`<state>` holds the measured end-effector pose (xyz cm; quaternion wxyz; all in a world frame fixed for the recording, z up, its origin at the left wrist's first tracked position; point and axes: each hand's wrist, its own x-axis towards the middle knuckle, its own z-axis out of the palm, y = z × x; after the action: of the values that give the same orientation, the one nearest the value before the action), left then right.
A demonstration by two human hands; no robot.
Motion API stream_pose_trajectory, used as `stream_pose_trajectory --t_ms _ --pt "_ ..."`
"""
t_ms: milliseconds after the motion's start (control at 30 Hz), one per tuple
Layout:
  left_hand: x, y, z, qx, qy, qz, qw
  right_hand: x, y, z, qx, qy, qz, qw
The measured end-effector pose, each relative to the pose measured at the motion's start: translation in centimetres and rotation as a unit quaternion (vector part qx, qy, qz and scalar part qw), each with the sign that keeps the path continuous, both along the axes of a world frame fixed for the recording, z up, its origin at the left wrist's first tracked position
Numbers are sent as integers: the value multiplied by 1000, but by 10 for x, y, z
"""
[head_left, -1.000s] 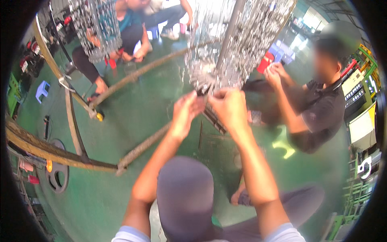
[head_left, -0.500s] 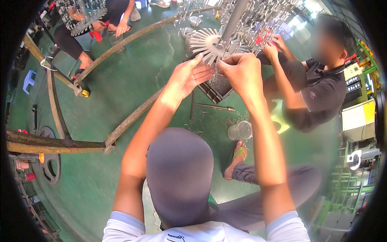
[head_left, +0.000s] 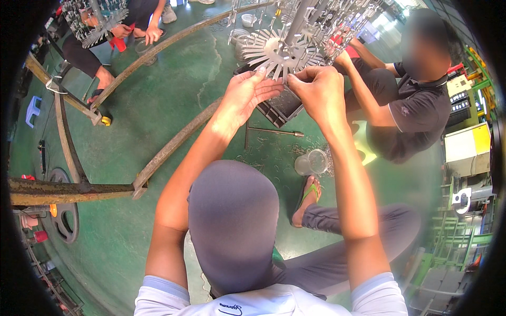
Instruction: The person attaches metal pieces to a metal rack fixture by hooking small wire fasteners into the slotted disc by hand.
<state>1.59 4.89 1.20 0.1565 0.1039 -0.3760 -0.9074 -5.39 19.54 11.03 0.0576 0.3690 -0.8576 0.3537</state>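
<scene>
A round metal disc (head_left: 263, 50) with slots all round its rim is mounted on a grey upright shaft (head_left: 301, 21). My left hand (head_left: 243, 99) is open just below the disc's near edge, palm turned up and fingers stretched toward the right. Any small parts lying on it are too small to make out. At the same edge, my right hand (head_left: 321, 92) has its thumb and forefinger pinched together. Whatever sits in that pinch is hidden. Many small metal pieces (head_left: 363, 16) hang in rows around the shaft beyond the hands.
Under my hands stands a black crate (head_left: 279, 117). A T-shaped metal rod (head_left: 276, 131) and a clear plastic tub (head_left: 311, 162) are on the green floor, among scattered bits. A co-worker (head_left: 416, 116) sits at right; a curved metal frame (head_left: 174, 150) bends round the left.
The whole view has shifted slightly. My right hand's pinch has moved a little along the disc's edge; my left hand remains open beneath it.
</scene>
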Motion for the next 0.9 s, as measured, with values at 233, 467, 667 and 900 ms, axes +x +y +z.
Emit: stream_pose_trajectory --t_ms 233,467,667,900 --pt "1 2 -3 20 11 9 1000 0 -1 -1 -10 -22 6 1000" --pt "7 6 -1 33 0 25 999 9 -4 3 33 -26 -36 998" --pt "9 8 -2 30 1 22 999 9 -5 -3 23 -8 -39 999" --pt "8 10 -1 30 6 18 999 3 -3 -20 -12 58 -36 998"
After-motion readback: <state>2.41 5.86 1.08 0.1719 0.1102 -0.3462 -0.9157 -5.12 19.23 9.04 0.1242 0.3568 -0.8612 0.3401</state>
